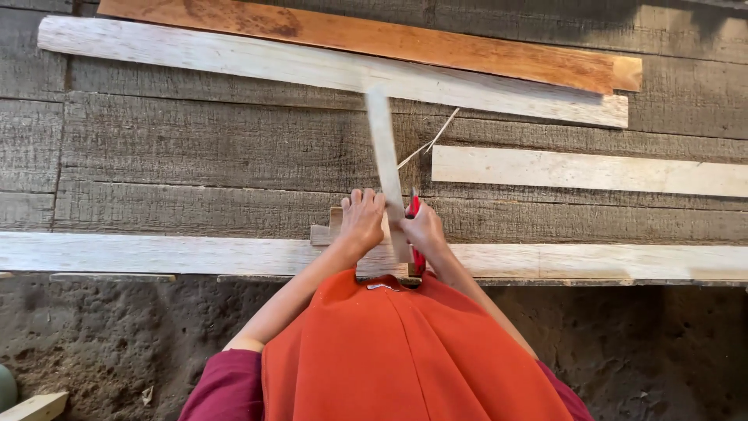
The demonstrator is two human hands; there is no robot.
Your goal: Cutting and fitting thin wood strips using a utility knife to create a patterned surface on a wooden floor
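Observation:
My left hand [361,220] lies flat, fingers together, on a small piece of wood [322,232] at the near edge of the plank platform. My right hand [425,228] grips a red-handled tool [414,206], partly hidden by the hand. A narrow pale wooden strip [383,156] runs between both hands, from the near plank up toward the far boards; it is blurred. Which hand holds the strip I cannot tell.
A long pale plank [156,254] lies along the platform's near edge. Farther off lie a pale board [234,58], a reddish-brown board [436,43] and a shorter pale board [592,171]. A thin splinter [428,144] rests on weathered grey planks. Bare dirt [662,351] lies below.

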